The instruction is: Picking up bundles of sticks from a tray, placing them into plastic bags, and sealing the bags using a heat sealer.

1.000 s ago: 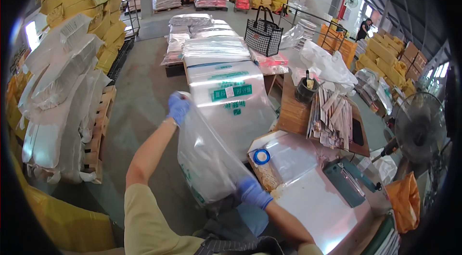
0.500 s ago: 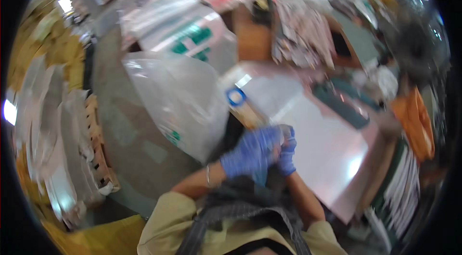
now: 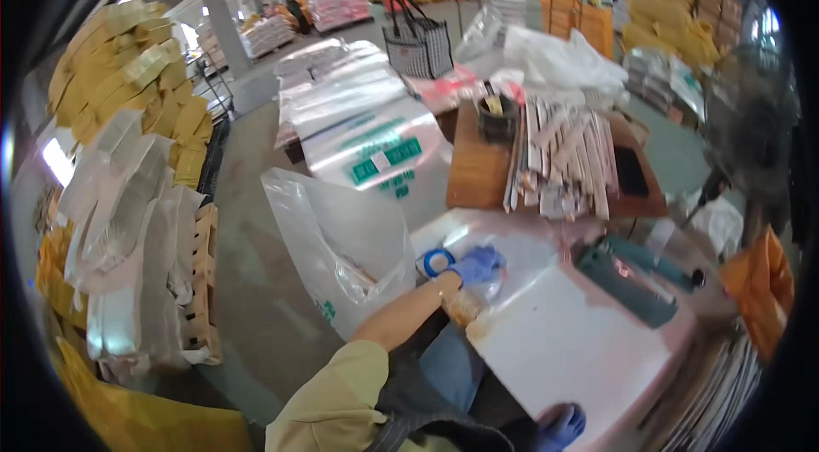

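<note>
My left hand (image 3: 479, 264), in a blue-violet glove, reaches to the near left part of the white-topped table (image 3: 580, 350). Its fingers are curled in, and what they close on is hidden. Clear crumpled plastic (image 3: 490, 290) shows just below it. Against its left side is a roll of blue tape (image 3: 437, 262) with a white core. My right hand (image 3: 561, 428), also gloved, is low by the table's near edge; its fingers are partly hidden in shadow. Left of the table hangs a large clear plastic bag (image 3: 341, 239) with green print.
A wooden board (image 3: 478, 166) at the table's far side carries a stack of folded strips (image 3: 563, 153) and a dark pot (image 3: 497, 118). A long green-grey tool (image 3: 627, 281) lies on the right. Beyond are an orange sack (image 3: 755, 269), a fan (image 3: 742, 119) and a pallet (image 3: 203, 281).
My hands were together in front of my body and are now apart. The left has gone forward beside the tape; the right has dropped toward the near edge. The view has tilted up.
</note>
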The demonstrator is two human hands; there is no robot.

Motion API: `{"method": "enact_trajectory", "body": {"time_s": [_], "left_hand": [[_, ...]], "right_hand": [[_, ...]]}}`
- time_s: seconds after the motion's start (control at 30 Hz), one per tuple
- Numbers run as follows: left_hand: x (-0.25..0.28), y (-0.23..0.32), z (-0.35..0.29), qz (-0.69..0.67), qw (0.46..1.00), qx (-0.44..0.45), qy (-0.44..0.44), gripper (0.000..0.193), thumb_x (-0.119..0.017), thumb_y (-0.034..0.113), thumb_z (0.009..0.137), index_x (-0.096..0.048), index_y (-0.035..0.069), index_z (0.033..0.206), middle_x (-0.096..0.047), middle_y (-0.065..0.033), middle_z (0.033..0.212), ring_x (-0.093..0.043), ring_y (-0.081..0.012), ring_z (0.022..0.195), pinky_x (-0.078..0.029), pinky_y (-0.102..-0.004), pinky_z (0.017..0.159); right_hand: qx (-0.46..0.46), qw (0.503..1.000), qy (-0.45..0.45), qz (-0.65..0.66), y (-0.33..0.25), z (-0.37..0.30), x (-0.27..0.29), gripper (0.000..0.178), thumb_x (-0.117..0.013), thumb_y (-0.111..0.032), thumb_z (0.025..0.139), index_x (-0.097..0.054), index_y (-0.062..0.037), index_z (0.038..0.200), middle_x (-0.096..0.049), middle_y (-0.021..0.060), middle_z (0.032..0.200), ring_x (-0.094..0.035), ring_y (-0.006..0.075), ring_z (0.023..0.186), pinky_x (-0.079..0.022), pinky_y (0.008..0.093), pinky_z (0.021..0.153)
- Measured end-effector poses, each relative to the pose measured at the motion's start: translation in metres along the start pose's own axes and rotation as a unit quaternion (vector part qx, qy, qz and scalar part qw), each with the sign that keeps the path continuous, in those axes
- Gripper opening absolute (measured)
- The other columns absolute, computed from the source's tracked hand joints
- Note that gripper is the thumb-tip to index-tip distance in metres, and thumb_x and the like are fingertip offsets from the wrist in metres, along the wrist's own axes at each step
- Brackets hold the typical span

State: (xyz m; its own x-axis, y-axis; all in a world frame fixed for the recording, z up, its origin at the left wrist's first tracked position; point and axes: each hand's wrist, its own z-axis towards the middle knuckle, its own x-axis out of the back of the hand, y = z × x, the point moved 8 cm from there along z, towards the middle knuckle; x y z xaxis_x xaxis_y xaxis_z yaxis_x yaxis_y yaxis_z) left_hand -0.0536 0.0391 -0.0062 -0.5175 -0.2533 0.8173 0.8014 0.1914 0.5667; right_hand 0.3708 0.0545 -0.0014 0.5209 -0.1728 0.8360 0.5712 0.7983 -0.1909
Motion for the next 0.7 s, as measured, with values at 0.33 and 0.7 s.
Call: {"method": "enact_trajectory", "body": {"time_s": [0.33, 0.7], "left_hand": [[-0.016, 0.011, -0.001, 0.128, 0.99, -0.036, 0.041, 0.02, -0.051, 0.026, 0.078, -0.059, 0.007, 0.081, -0.058, -0.0112, 0.085, -0.053, -0.0288, 0.082, -0.041, -0.0413, 0.072], [0.069, 0.074, -0.041, -0.065, 0.978, 0.057, 0.188, 0.019, -0.051, 0.021, 0.078, -0.056, 0.006, 0.087, -0.055, -0.0192, 0.092, -0.053, -0.0355, 0.087, -0.043, -0.04, 0.071]], "right_hand": [[-0.112, 0.95, 0.007, 0.291, -0.028, 0.038, -0.028, 0.025, -0.057, -0.021, 0.082, -0.055, -0.0019, 0.097, -0.054, 0.0089, 0.088, -0.054, 0.0198, 0.081, -0.047, 0.0287, 0.068], [-0.087, 0.882, 0.061, 0.46, -0.115, 0.191, -0.059, 0.01, -0.049, 0.001, 0.072, -0.043, 0.004, 0.064, -0.042, 0.0109, 0.073, -0.042, 0.0218, 0.068, -0.036, 0.0303, 0.063]]}}
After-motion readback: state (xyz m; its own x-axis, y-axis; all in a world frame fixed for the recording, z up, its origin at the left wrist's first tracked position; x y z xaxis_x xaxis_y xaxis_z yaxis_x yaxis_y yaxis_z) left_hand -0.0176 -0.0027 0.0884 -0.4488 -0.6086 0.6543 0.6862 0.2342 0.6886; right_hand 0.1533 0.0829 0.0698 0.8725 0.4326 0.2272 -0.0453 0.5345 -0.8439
